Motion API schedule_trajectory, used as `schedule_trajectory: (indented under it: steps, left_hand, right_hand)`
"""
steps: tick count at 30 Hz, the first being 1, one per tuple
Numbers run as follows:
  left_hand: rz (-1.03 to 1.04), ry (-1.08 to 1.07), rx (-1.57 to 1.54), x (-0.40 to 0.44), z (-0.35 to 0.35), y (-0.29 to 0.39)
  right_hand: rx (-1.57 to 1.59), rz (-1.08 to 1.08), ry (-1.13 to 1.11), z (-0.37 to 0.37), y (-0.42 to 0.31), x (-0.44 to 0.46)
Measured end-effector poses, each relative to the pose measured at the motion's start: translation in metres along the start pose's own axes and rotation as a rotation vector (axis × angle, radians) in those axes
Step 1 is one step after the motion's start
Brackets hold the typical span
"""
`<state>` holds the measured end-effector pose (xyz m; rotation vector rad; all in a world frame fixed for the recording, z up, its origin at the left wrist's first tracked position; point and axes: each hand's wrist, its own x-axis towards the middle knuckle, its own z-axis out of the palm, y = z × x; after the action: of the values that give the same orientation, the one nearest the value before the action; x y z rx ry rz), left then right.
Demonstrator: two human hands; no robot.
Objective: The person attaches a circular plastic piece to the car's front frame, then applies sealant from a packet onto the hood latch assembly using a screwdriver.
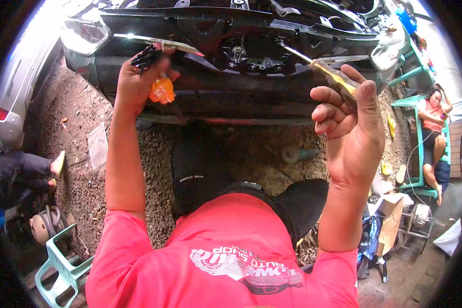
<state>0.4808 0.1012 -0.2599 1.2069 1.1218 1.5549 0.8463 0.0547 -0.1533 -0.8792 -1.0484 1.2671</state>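
Note:
My left hand (133, 84) is closed at the car's front, around a crumpled black piece (145, 57) and an orange packet (161, 91) with pale lettering. How the two are joined, if at all, is hidden by my fingers. In my right hand (346, 113) is a screwdriver (329, 76) with a yellow and dark handle, its metal shaft pointing up and left toward the car. The screwdriver's tip appears near the opening in the black front bumper (190, 95); I cannot tell whether it touches.
Headlights (87, 35) flank the bumper. Behind my knees' level, a round disc-shaped tool (291, 154) lies on the gravel. A green plastic stool (61, 267) stands at lower left, near another person's legs (25, 169). Someone sits on a green chair (415, 102) at right. A cardboard box (390, 220) stands nearby.

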Motion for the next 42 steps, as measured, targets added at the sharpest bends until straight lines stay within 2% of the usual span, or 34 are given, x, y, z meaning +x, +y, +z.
schedule_trajectory:
  steps: [2, 12, 18, 20, 24, 29, 39, 41, 42]
  left_hand:
    - [-0.002, -0.066, 0.033, 0.003, -0.006, -0.004]
    - [0.01, -0.014, -0.023, 0.001, -0.004, -0.006]
    - [0.002, -0.012, -0.042, 0.001, -0.005, -0.006]
    - [-0.005, -0.045, 0.037, 0.003, -0.007, -0.008]
    - [0.003, -0.037, 0.01, 0.002, -0.006, -0.007]
    - [-0.023, -0.007, 0.057, 0.001, -0.005, -0.005]
    - [-0.017, -0.021, 0.055, 0.002, -0.006, -0.007]
    - [-0.027, -0.032, 0.052, 0.003, -0.008, -0.008]
    - [-0.026, -0.031, 0.051, 0.002, -0.007, -0.007]
  right_hand:
    - [0.01, -0.002, -0.002, 0.0, -0.003, 0.0]
    - [-0.08, -0.038, -0.015, 0.007, -0.005, -0.008]
    - [-0.224, -0.084, -0.076, 0.014, -0.002, -0.016]
    - [-0.308, -0.137, -0.129, 0.013, 0.006, -0.018]
    - [-0.315, -0.206, -0.185, 0.02, 0.019, -0.022]
    - [-0.2, -0.203, -0.21, 0.034, 0.033, -0.027]
    - [-0.186, -0.188, -0.215, 0.044, 0.038, -0.023]
    - [0.008, -0.145, -0.186, 0.045, 0.041, -0.022]
    - [0.008, -0.146, -0.188, 0.045, 0.041, -0.022]
